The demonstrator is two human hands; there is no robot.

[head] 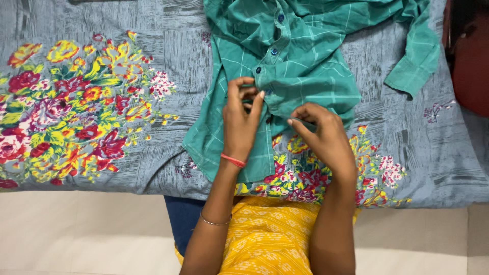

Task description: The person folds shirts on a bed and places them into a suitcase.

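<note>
Shirt [305, 56], green checked, spread on the bed [102, 163], button line running away from the body. Left hand [242, 122] pinched on that line by a button; right hand [323, 135] pinching the fabric just beside it, equally near.

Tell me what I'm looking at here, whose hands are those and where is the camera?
The camera sits on a person's head and looks down, so you see what that person sees. The two arms coming up from the bottom are that person's own. There is no machine here, only bare hands.

A green checked shirt lies spread on a grey bedsheet printed with bright flowers. The shirt has a row of dark blue buttons down its front.

The left hand, with a red band at the wrist, pinches the shirt's front edge by the buttons. The right hand grips the cloth beside it. Both hands hold the shirt's lower part.

At the right edge is something dark red; I cannot tell what it is.
</note>
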